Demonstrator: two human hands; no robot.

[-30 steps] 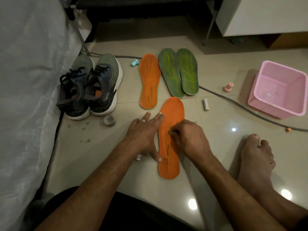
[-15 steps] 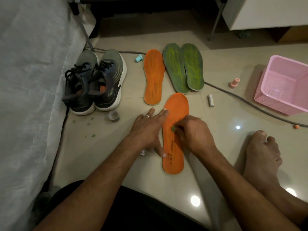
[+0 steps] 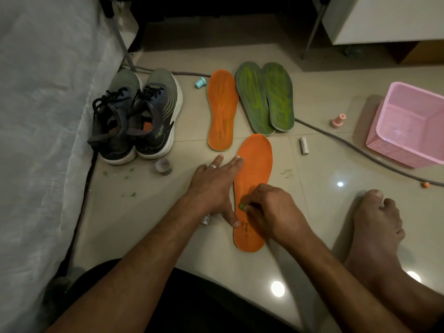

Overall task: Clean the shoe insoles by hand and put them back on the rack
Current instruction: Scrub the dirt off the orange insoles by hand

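near orange insole point(image 3: 254, 164): light, bendy foam; likely slides on tile.
left hand point(image 3: 216, 186): fingers flat, pinning its edge.
right hand point(image 3: 271, 210): fingertips pinching a green bit point(image 3: 241, 206).

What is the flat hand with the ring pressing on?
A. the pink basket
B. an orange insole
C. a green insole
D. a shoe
B. The left hand lies flat with straight fingers on the edge of the near orange insole, holding it on the floor, while the right hand pinches a small green bit against it.
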